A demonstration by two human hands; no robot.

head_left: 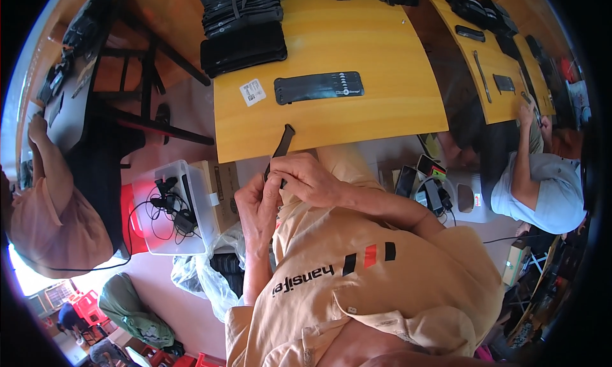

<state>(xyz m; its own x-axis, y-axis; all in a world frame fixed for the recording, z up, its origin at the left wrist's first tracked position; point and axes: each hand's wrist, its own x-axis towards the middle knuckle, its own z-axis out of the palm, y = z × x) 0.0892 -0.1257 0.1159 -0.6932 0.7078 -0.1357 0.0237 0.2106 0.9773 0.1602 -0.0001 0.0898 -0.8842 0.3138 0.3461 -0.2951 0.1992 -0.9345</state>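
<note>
Left hand [253,202] and right hand [311,181] meet, pinching a black strap [283,142] by the table's [395,109] near edge; looks like close fingerwork, calling next for a steady grip.

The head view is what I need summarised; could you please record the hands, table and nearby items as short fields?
Left hand: pinching black strap
Right hand: on the same strap, touching the left hand
Table: yellow
On table: dark flat pack, white label to its left, stack of black packs at the far left
Left of person: clear bin holding black cables
</note>
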